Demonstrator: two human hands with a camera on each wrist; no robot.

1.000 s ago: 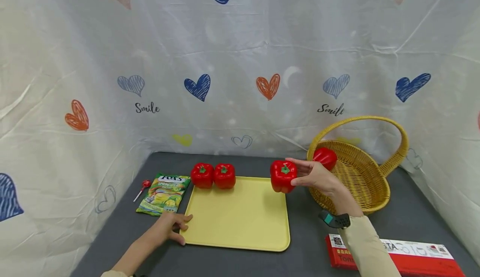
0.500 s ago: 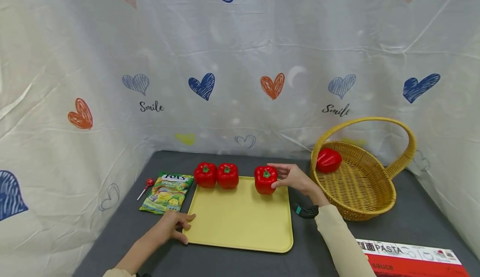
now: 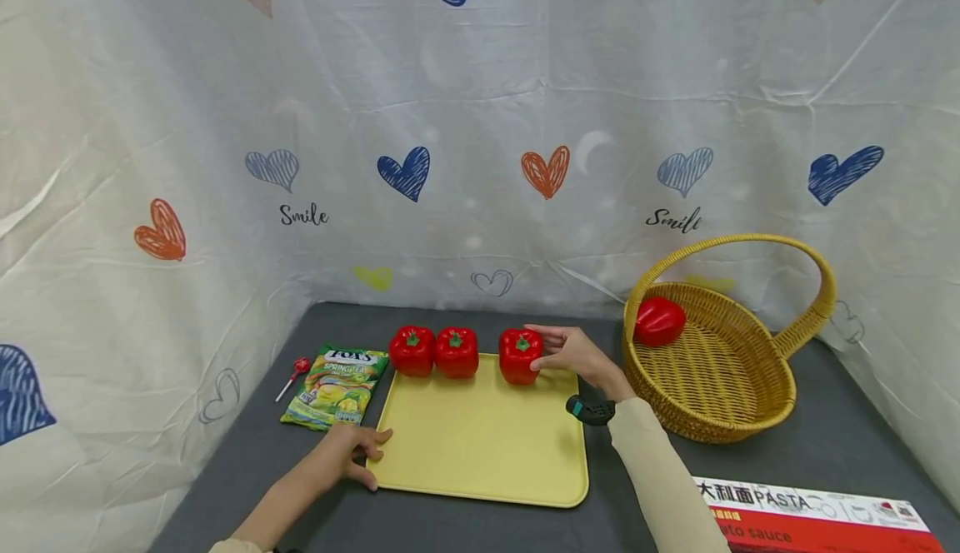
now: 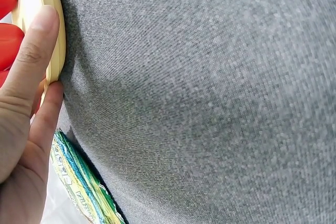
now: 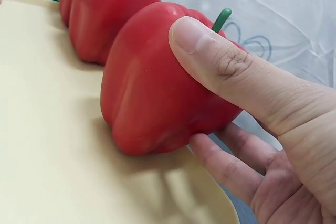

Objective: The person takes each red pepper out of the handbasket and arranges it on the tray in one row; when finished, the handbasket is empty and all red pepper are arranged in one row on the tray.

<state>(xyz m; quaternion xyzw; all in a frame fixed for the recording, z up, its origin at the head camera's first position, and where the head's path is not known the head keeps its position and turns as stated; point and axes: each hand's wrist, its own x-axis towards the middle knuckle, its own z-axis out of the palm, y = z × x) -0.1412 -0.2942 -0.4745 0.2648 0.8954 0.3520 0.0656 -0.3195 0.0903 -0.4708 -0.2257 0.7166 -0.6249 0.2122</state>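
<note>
In the head view, my right hand (image 3: pixel 573 353) holds a red bell pepper (image 3: pixel 517 357) at the back right part of a yellow tray (image 3: pixel 480 445). The right wrist view has the thumb (image 5: pixel 197 40) on the side of this bell pepper (image 5: pixel 147 82) and fingers under its far side. Whether its base touches the tray, I cannot tell. Two more red bell peppers, one left (image 3: pixel 412 353) and one right (image 3: pixel 456 355), stand side by side at the tray's back left. My left hand (image 3: pixel 345 453) grips the tray's front left corner, thumb and fingers on the rim.
Left of the tray lie a green Fox's candy bag (image 3: pixel 337 386) and a red lollipop (image 3: pixel 300 366). A yellow wicker basket (image 3: pixel 705 382) with a tall handle stands at right, holding another red bell pepper (image 3: pixel 660 321). A red and white pasta box (image 3: pixel 817 524) lies at front right.
My right hand has carried the bell pepper left from beside the basket to over the tray, towards the two others, and lower. The left hand stays at the tray's corner.
</note>
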